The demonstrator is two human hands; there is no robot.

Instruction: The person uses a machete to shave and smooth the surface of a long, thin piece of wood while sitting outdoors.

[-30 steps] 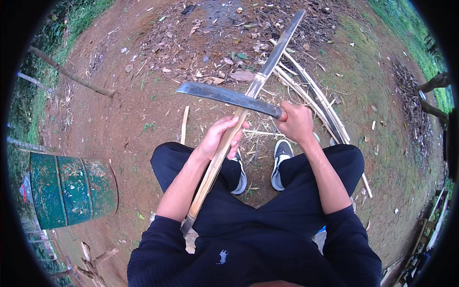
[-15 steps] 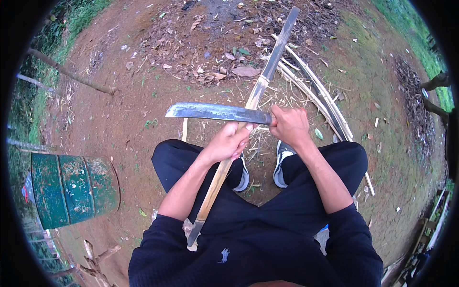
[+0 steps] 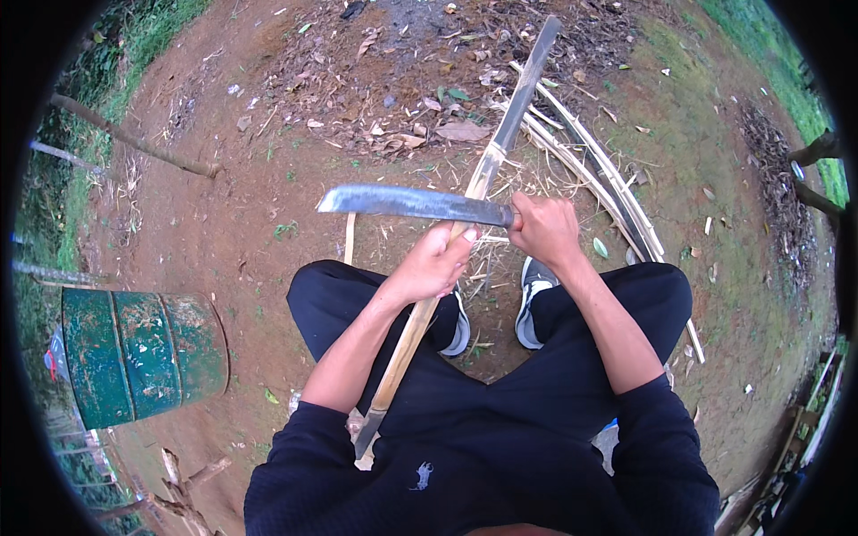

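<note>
Gripping a machete [image 3: 413, 203] — right hand [image 3: 542, 230]; left hand [image 3: 433, 265] around bamboo pole [image 3: 483, 174].

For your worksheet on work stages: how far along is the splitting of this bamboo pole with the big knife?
Done: thin split strips lie on the ground beyond the shoes. In hand: the left hand steadies the bamboo pole across the lap, while the right hand holds the long knife crosswise on it. Left: the pole's dark far end looks uncut; whether the blade has bitten in cannot be told.

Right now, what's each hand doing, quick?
Left hand: closed around the bamboo pole.
Right hand: closed on the handle of the machete, blade lying across the pole.
</note>
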